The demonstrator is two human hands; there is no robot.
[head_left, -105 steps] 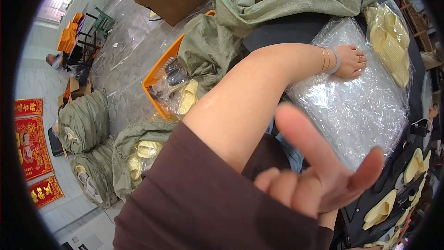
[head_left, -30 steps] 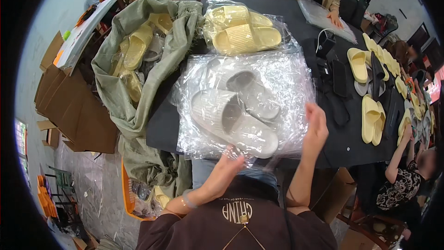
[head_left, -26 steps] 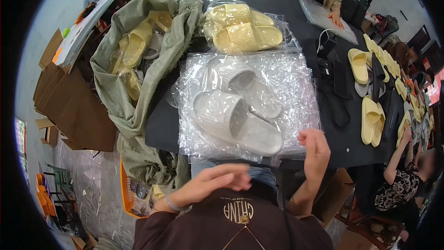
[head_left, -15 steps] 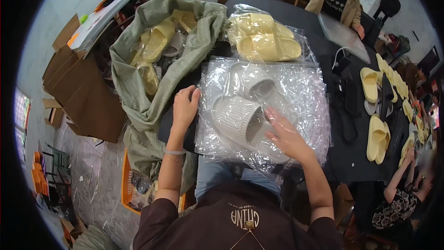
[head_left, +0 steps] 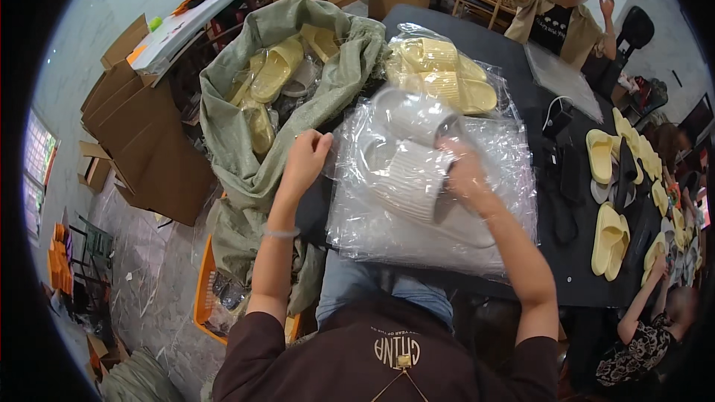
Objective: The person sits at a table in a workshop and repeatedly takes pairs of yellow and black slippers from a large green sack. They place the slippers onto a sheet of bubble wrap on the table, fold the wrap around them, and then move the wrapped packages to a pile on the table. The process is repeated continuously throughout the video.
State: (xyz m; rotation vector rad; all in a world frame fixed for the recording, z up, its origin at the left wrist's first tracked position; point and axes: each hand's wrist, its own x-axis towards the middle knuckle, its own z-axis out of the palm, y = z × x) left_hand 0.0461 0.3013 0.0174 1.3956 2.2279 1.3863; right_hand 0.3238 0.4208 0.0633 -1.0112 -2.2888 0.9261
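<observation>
A pair of light grey ribbed slippers [head_left: 406, 182] in a clear plastic bag is tilted above a stack of clear bags [head_left: 357, 242] on the dark table. My right hand [head_left: 468, 173] is closed on the slippers near their openings, its fingertips partly hidden and blurred. At the bag's left side, my left hand [head_left: 307, 158] has its fingers pinched together, seemingly on the loose plastic edge. Bagged pale yellow slippers [head_left: 441, 83] lie just beyond the stack. Left of them, a green woven sack [head_left: 216, 123] gapes wide, with bagged yellow and grey slippers inside.
Loose yellow slippers [head_left: 611, 242] and black ones line the table's right side. A person [head_left: 566, 15] sits across the table by a clear plastic sheet [head_left: 562, 78]. Another person's patterned sleeve [head_left: 633, 346] is at lower right. Cardboard [head_left: 141, 149] and an orange basket [head_left: 202, 294] stand left.
My right hand has closed on the grey slippers and raised them off the stack. My left hand's fingers have come together at the bag's edge. The person across has raised a hand.
</observation>
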